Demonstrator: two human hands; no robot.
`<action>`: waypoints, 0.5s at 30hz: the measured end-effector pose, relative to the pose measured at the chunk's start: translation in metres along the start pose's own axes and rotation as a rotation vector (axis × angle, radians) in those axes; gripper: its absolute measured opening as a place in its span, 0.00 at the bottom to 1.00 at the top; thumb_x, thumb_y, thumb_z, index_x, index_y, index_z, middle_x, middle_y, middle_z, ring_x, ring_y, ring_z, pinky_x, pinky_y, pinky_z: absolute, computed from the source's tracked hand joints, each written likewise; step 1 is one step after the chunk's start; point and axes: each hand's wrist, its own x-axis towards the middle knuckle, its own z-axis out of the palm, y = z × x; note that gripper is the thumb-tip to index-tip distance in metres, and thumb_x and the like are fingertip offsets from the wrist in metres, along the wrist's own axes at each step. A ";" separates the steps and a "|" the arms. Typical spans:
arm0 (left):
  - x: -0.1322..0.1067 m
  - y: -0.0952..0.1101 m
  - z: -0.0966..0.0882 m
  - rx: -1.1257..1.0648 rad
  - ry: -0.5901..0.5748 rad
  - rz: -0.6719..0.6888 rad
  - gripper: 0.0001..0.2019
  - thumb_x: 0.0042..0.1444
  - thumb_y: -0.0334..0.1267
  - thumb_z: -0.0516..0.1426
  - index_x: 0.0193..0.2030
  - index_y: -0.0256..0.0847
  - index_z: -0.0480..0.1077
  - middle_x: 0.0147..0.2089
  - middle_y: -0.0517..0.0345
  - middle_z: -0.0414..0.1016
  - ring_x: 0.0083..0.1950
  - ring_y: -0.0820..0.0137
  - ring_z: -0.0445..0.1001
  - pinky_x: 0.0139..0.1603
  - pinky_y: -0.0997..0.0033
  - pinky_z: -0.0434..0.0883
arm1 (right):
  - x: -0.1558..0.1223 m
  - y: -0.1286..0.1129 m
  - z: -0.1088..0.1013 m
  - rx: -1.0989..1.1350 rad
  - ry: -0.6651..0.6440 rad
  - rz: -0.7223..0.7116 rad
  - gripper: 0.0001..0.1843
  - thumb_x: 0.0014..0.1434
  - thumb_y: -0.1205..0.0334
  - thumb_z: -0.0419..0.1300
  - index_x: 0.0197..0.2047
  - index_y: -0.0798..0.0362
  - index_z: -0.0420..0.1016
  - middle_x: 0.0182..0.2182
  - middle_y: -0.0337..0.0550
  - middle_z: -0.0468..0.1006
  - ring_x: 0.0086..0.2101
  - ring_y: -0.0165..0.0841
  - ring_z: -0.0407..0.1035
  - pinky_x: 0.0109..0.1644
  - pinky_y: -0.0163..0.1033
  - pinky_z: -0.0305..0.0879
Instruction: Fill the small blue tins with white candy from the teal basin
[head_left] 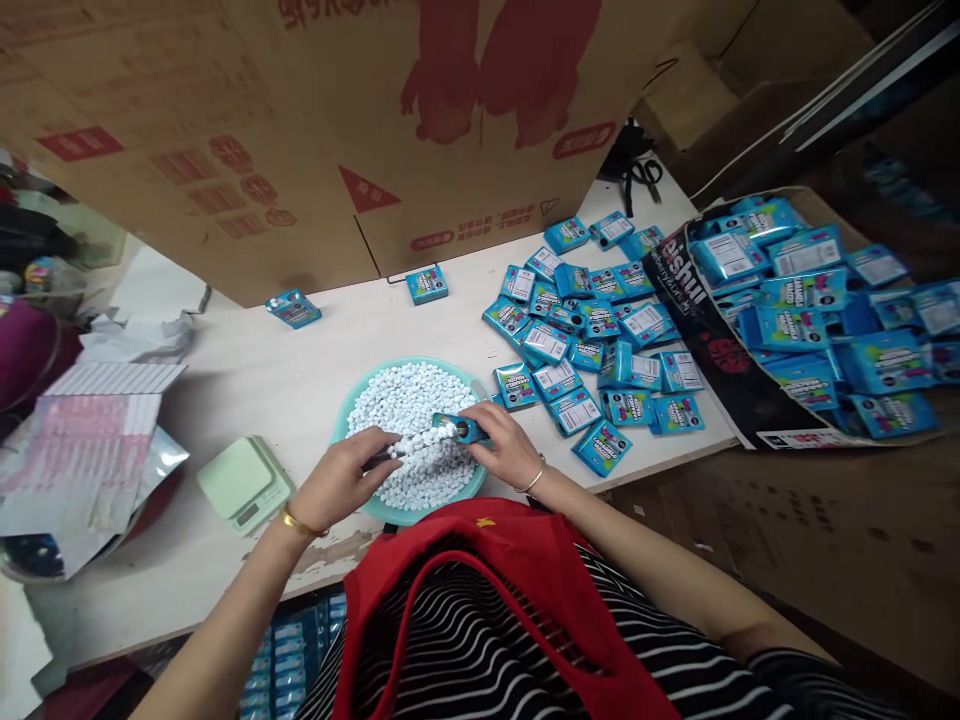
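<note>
In the head view, a round mint-green basin [346,398] full of small white candies [420,390] stands at the table's front edge. My left hand [349,470] is closed on the handle of a scoop [377,460], whose bowl is hidden under a heap of candies. In my right hand [504,447] is a small blue candy box [463,428], its open end facing the scoop. The scoop's tip meets the box opening above the basin. My right fingertips wrap the box's far and near sides.
Many blue boxes [577,355] lie at right beside a black carton [705,330] heaped with more. Two boxes [294,308] [427,285] lie near a large cardboard carton [300,120]. A pale green scale [246,484], stacked cardboard [82,450] and scissors [643,180] are also on the table.
</note>
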 end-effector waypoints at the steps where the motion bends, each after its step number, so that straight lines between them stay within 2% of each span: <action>1: 0.002 0.006 -0.006 0.052 -0.040 -0.008 0.12 0.62 0.41 0.53 0.50 0.40 0.67 0.42 0.52 0.75 0.41 0.68 0.74 0.43 0.66 0.71 | 0.002 -0.002 0.003 -0.001 -0.001 -0.024 0.21 0.54 0.71 0.56 0.52 0.51 0.67 0.44 0.50 0.72 0.47 0.41 0.67 0.52 0.50 0.68; 5: 0.012 0.038 -0.028 0.322 -0.178 -0.111 0.12 0.60 0.38 0.53 0.50 0.39 0.67 0.44 0.51 0.76 0.42 0.63 0.76 0.40 0.62 0.72 | 0.007 -0.007 0.013 -0.007 -0.006 -0.076 0.23 0.53 0.73 0.54 0.53 0.52 0.66 0.44 0.50 0.72 0.47 0.41 0.66 0.52 0.50 0.67; 9: 0.020 0.077 -0.040 0.578 -0.297 -0.186 0.07 0.60 0.34 0.51 0.43 0.38 0.67 0.40 0.51 0.75 0.36 0.62 0.75 0.32 0.64 0.70 | 0.007 -0.009 0.017 0.021 -0.021 -0.088 0.23 0.53 0.73 0.54 0.53 0.52 0.65 0.44 0.50 0.71 0.47 0.41 0.66 0.52 0.50 0.68; 12: 0.022 0.099 -0.043 0.694 -0.313 -0.149 0.09 0.60 0.27 0.48 0.41 0.38 0.67 0.37 0.52 0.73 0.33 0.63 0.74 0.30 0.65 0.67 | 0.006 -0.007 0.020 0.032 -0.014 -0.081 0.24 0.53 0.74 0.54 0.53 0.52 0.65 0.45 0.50 0.71 0.48 0.41 0.66 0.52 0.50 0.68; 15: 0.020 0.100 -0.045 0.715 -0.286 -0.111 0.11 0.59 0.25 0.47 0.40 0.39 0.68 0.35 0.52 0.72 0.35 0.63 0.73 0.32 0.65 0.67 | 0.003 -0.005 0.022 0.036 -0.006 -0.068 0.24 0.54 0.73 0.54 0.54 0.51 0.65 0.45 0.50 0.71 0.48 0.41 0.66 0.53 0.50 0.67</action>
